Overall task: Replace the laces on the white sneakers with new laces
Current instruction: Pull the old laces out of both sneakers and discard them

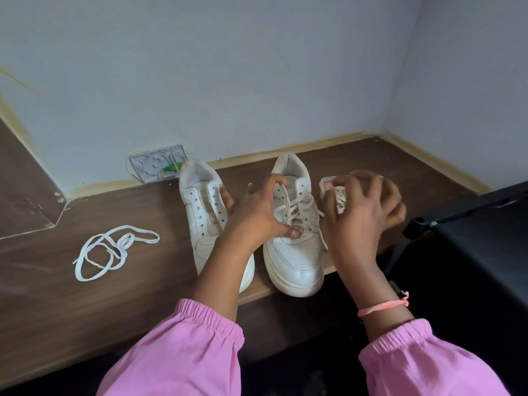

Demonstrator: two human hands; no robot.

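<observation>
Sneakers are sitting side by side on the brown desk [120, 281], toes toward the person: the left sneaker [204, 221] with bare eyelets, the right sneaker [297, 238] still laced. The left hand [261, 212] is spreading over the right sneaker, its thumb pressing near the lowest eyelets and its fingers reaching up along the lace [294, 208]. The right hand [365, 207], blurred, is curling its fingers round a white bundle [340, 197] just beside that shoe. A loose lace [111, 250] is lying coiled on the desk, well apart to the left.
</observation>
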